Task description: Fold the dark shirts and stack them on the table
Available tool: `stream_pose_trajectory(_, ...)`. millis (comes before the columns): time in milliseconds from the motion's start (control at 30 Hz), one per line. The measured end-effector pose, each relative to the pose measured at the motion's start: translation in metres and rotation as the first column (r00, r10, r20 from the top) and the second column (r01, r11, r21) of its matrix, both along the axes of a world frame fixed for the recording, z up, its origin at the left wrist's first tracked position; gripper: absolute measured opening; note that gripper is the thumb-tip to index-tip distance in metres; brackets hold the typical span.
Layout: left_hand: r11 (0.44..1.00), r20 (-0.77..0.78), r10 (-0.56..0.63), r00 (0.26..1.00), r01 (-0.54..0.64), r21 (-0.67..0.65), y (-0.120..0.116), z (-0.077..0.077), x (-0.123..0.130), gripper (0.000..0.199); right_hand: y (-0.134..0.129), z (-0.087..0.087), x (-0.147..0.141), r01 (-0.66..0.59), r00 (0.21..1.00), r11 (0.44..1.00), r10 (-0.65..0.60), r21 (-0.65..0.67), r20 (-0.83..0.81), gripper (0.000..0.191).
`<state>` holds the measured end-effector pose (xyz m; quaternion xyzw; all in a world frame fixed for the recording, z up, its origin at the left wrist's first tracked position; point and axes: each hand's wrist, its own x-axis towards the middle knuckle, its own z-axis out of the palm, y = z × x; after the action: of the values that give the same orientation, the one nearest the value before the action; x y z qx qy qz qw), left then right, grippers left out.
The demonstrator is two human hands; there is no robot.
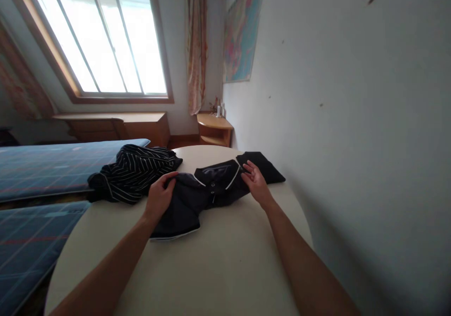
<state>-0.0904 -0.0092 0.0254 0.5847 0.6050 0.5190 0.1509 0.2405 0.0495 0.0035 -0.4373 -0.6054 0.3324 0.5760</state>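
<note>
Shirt [185,203], dark, lying between left grip [159,197] and right grip [259,185] toward far edge of desk [218,269], long axis left to right, pinched at one end by left grip, with collar [225,177] nearer right grip, closure there impossible to tell.

Daylight pours in from the wide, brown-wood-framed sliding window [116,48] at upper left, its panes blown out to near-white glare, while the room remains dim. The plain, pale grey-white wall [352,72] darkens toward the lower right, with a soft shadow beside the round, cream-coloured tabletop [218,278]. The dark cloth shirt with white-edged collar [179,208] loses much fold detail in its blacks. Wide-angle distortion tilts the window frame strongly. The colourful, pink-and-blue paper map [243,34] looks soft, its markings unreadable.
</note>
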Motion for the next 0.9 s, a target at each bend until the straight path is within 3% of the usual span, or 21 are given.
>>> stream_pose_trajectory(67,0.996,-0.086,-0.060,0.994,0.055,-0.066,0.000,-0.006,0.001,0.056,-0.005,-0.004,-0.003,0.011,0.977,1.000,-0.006,-0.022,0.213,0.077)
stream_pose_trajectory(167,0.979,-0.247,-0.110,0.963,0.062,-0.194,-0.003,-0.013,0.005,0.073,-0.015,-0.006,-0.004,0.035,0.858,0.997,0.008,-0.074,0.513,0.085)
stream_pose_trajectory(300,0.961,-0.382,-0.191,0.904,0.094,-0.259,-0.009,-0.017,0.009,0.069,-0.023,0.000,0.000,-0.003,0.737,0.993,0.083,-0.120,0.671,0.077)
stream_pose_trajectory(400,0.953,-0.335,-0.265,0.904,0.194,-0.232,-0.007,-0.016,0.006,0.051,-0.023,0.006,0.003,-0.078,0.725,0.982,0.174,-0.172,0.666,0.053)
stream_pose_trajectory(500,0.905,-0.107,-0.367,0.924,0.329,-0.269,-0.002,-0.010,0.000,0.033,-0.021,0.013,0.005,-0.077,0.779,0.973,0.195,-0.219,0.596,0.031)
stream_pose_trajectory(567,0.879,0.098,-0.369,0.924,0.381,-0.286,0.000,-0.003,-0.005,0.034,-0.020,0.020,0.006,-0.015,0.869,0.989,0.084,-0.145,0.488,0.024)
stream_pose_trajectory(633,0.908,0.209,-0.294,0.933,0.341,-0.245,0.000,0.004,-0.009,0.041,-0.019,0.025,0.008,0.094,0.936,0.995,-0.082,-0.019,0.342,0.025)
stream_pose_trajectory(700,0.966,0.151,-0.184,0.971,0.207,-0.156,0.000,0.009,-0.013,0.045,-0.017,0.028,0.009,0.200,0.957,0.977,-0.209,0.069,0.202,0.033)
stream_pose_trajectory(767,0.998,-0.002,-0.047,0.999,0.046,-0.036,0.000,0.010,-0.015,0.044,-0.013,0.025,0.009,0.251,0.960,0.963,-0.261,0.101,0.100,0.045)
stream_pose_trajectory(833,0.998,-0.144,0.043,0.989,-0.036,0.055,0.002,0.006,-0.016,0.044,-0.009,0.016,0.007,0.230,0.970,0.967,-0.237,0.106,0.059,0.056)
stream_pose_trajectory(900,0.997,-0.239,0.062,0.969,-0.049,0.060,0.003,0.000,-0.015,0.046,-0.005,0.005,0.004,0.163,0.981,0.982,-0.172,0.100,0.094,0.069)
